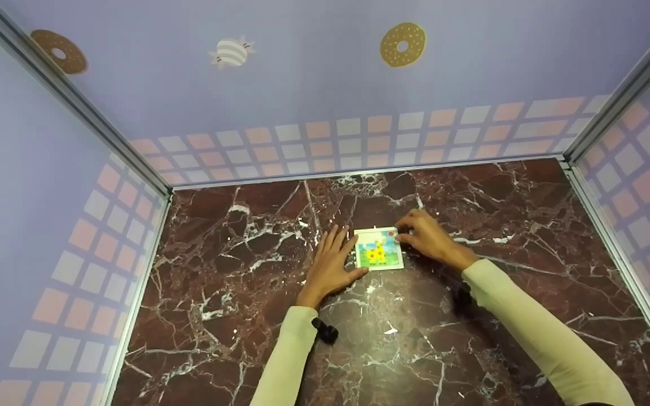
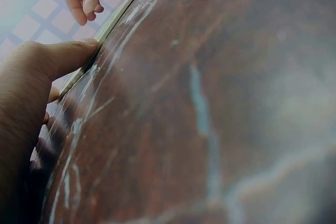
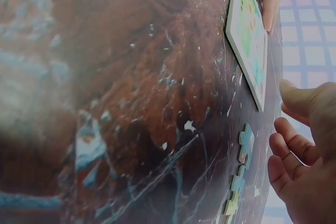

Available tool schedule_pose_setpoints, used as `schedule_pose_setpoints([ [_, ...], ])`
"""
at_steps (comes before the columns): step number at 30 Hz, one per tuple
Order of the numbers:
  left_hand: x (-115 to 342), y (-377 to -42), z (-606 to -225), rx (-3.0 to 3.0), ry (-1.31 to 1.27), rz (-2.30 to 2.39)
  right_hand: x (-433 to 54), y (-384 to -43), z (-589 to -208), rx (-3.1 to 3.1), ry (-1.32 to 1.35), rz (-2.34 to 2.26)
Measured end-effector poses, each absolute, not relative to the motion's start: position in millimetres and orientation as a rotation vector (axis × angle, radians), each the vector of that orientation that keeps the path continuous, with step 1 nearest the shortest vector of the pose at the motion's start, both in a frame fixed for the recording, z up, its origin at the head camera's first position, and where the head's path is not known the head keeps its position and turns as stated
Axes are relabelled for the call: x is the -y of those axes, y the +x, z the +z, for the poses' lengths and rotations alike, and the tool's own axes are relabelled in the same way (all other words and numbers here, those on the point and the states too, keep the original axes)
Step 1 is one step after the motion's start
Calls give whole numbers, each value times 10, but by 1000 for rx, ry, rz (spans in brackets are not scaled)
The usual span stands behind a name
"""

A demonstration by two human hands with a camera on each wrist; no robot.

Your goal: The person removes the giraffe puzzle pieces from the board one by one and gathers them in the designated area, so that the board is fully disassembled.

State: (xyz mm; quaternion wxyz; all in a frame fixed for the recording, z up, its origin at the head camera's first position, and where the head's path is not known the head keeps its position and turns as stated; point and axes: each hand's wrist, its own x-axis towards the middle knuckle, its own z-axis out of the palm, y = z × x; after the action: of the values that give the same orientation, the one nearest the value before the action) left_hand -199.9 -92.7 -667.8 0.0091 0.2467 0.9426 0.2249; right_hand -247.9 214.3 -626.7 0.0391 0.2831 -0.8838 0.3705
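A square jigsaw board [image 1: 379,260] with a pale frame and a yellow giraffe picture lies on the marbled table. A pale patch shows at its upper left. My left hand [image 1: 330,269] rests along the left side, fingers extended, with its thumb [image 2: 73,56] at the near edge. The right hand [image 1: 427,237] hovers by the upper right corner, its fingers [image 3: 287,163] loosely bent with nothing visible between them. Below that hand in the right wrist view lie several jigsaw pieces, among them a blue piece [image 3: 245,144] and a yellowish one [image 3: 231,204].
The dark red marbled tabletop [image 1: 235,338] has white veins and small pale flecks. Lilac panels with checks and sweets, such as the back wall [image 1: 313,73], enclose it at the back and both sides. A black device [image 1: 326,331] is on the left wrist.
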Motion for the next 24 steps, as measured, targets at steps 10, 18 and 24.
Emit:
schedule_pose_setpoints([
  [10, 927, -1993, -6675, -2944, 761, 716, -2013, -2469, -6196, 2850, 921, 928],
  [18, 929, -1992, -6679, -2943, 757, 703, -1997, -2444, -6204, 2908, 880, 865],
  [24, 939, -1994, -6684, -2934, 750, 701, -1968, -2428, -6201, 2918, 870, 847],
])
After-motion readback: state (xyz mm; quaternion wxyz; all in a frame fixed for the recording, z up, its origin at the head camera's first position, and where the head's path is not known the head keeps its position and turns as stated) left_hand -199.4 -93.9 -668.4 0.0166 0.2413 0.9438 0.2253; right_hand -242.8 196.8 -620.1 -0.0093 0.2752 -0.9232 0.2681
